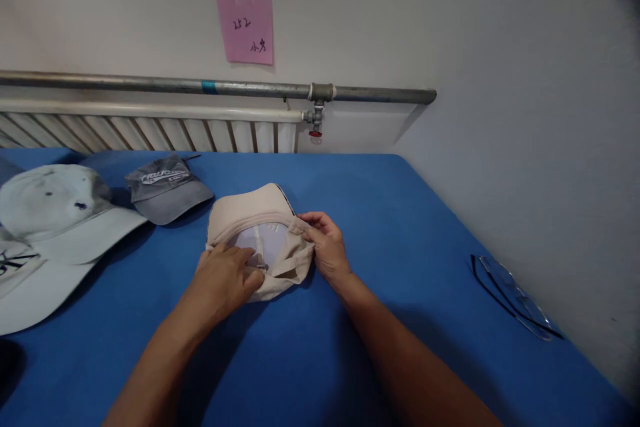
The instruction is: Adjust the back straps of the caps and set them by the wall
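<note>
A beige baseball cap [253, 208] lies on the blue surface, its inside turned up toward me and its brim pointing away. My left hand [227, 277] grips the cap's near left edge, with the thumb and some fingers over the rim. On the right side, my right hand [325, 245] pinches the cap's edge between thumb and fingers. The pale lining and a narrow strap show in the opening between both hands. Part of the cap's left side is hidden behind my left hand.
To the left lie a grey cap [170, 188], a pale cap with a small emblem [55, 207] and a white cap with dark lettering [45, 293]. Eyeglasses [517, 297] rest by the right wall. Behind the blue-covered surface [345, 173] are a radiator [220, 135] and pipe [150, 84].
</note>
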The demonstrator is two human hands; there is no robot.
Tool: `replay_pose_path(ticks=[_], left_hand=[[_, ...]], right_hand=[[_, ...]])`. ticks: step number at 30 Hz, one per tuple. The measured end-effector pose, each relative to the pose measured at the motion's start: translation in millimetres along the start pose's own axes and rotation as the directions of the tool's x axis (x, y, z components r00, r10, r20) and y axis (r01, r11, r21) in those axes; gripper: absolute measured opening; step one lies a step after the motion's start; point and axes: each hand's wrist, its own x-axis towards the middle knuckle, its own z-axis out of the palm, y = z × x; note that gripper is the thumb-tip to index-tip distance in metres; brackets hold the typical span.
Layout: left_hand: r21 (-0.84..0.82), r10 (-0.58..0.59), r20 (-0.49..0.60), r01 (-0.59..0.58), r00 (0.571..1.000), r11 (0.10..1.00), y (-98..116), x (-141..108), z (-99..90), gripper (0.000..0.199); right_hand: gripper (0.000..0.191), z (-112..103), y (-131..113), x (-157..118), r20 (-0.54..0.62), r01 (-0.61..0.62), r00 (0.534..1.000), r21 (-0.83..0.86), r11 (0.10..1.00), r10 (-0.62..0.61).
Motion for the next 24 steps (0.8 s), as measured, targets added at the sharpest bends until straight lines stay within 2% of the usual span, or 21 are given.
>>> replay_pose_path(ticks=[4, 7, 11, 17, 21, 24], left_hand=[[-0.263, -0.087, -0.081, 0.062, 0.993, 0.963, -0.9, -2.4, -0.7, 0.006], [-0.386, -0.139, -0.120, 0.082, 0.983, 0.919, -0.6, -4.0, 0.0, 0.014], [-0.387, -0.113, -0.118, 0.059, 0.987, 0.920, 1.8, -6.1, 0.3, 0.018], [-0.321, -0.089, -0.047, 0.069, 0.995, 0.945, 5.4, -5.4, -8.3, 0.017], [-0.393, -0.100, -0.028, 0.081, 0.995, 0.916, 4.0, -1.2, -20.3, 0.037], [-0.425, -0.042, 0.039, 0.055, 0.998, 0.904, -1.3, 1.3, -28.0, 0.027]], right_hand=[[0.024, -2.2, 0.1, 2.6, -0.006, 0.013, 1.000, -0.027, 1.000, -0.013], [0.024, -3.4, -0.7, 1.6, -0.004, 0.035, 0.999, -0.054, 0.998, -0.035], [0.024, -1.8, -3.8, -2.2, 0.015, 0.070, 0.998, -0.080, 0.994, -0.069], [0.021, -1.4, -6.9, -3.5, 0.014, 0.095, 0.995, -0.095, 0.991, -0.094], [0.022, -4.6, -7.1, -3.2, -0.025, 0.098, 0.994, -0.116, 0.988, -0.102], [0.020, -6.1, -6.3, -2.8, -0.049, 0.084, 0.995, -0.136, 0.987, -0.092]])
